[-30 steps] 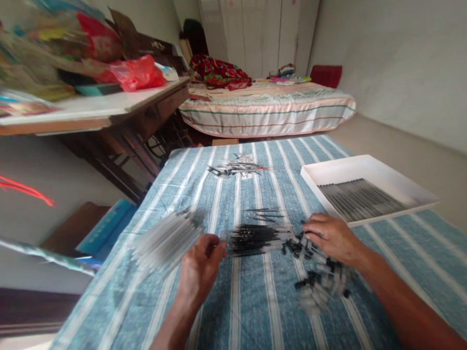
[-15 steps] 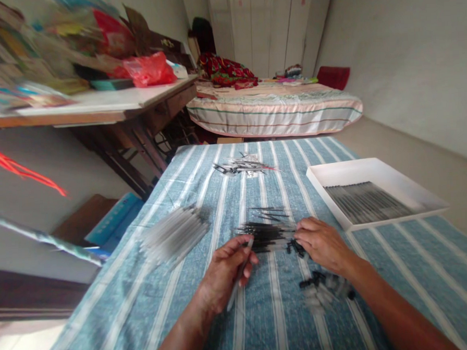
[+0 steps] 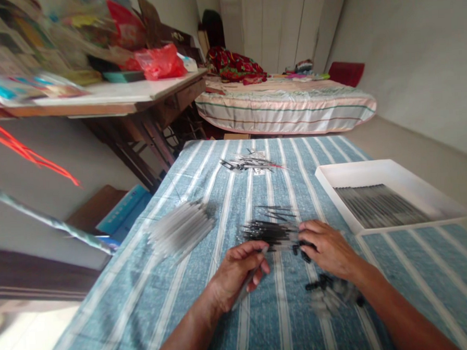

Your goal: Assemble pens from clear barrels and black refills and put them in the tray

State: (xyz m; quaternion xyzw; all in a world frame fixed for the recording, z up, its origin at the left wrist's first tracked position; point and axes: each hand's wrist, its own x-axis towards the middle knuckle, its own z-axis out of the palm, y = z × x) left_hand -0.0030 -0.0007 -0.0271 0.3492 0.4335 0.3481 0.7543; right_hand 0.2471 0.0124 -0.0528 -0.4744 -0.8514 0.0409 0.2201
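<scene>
Left hand [image 3: 235,271]: I grip a tube [image 3: 247,282];
Right hand [image 3: 326,247]: at caps [image 3: 306,256]; grip, I cannot tell;
Box [image 3: 359,174]: right hand's 2 o'clock

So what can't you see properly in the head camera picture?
In the head view:
Tube: partly hidden by the left hand.
Whether the right hand grips anything: the hand hides that.
Boxed rods: too blurred to count.
Wardrobe: top cut off by the picture's edge.

Bare left hand [image 3: 242,273], bare right hand [image 3: 329,248], bare tapering forearms [image 3: 189,328]
</scene>
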